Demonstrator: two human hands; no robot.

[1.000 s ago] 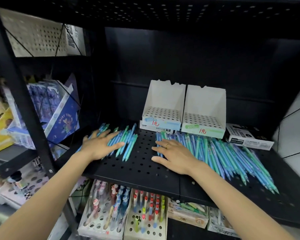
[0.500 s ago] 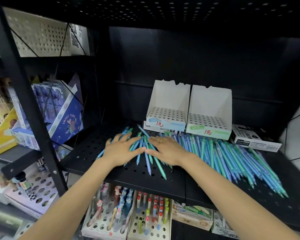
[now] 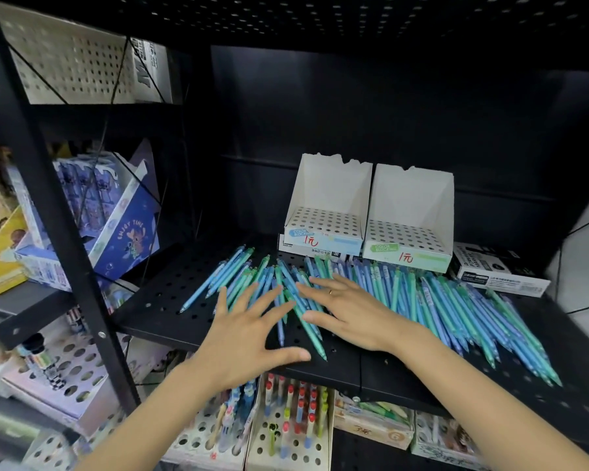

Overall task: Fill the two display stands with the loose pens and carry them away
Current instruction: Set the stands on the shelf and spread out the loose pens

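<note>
Two white cardboard display stands with perforated tops stand side by side at the back of the black shelf (image 3: 160,300): the left stand (image 3: 323,215) with a blue label, the right stand (image 3: 410,229) with a green label. Both hold no pens. Several loose blue and teal pens (image 3: 432,300) lie spread across the shelf in front of them. My right hand (image 3: 347,309) lies flat with spread fingers on the pens near the middle. My left hand (image 3: 249,338), fingers spread and blurred, hovers at the shelf's front edge just left of it, holding nothing.
A black-and-white box (image 3: 497,271) lies right of the stands. Blue cartoon boxes (image 3: 116,219) sit on the neighbouring shelf at left, behind a black upright post (image 3: 58,212). Below the shelf stand trays of assorted pens (image 3: 289,423).
My hands swept the left cluster of pens rightward into the main pile. My left hand has since lifted off the pens and drawn back toward the front edge.
</note>
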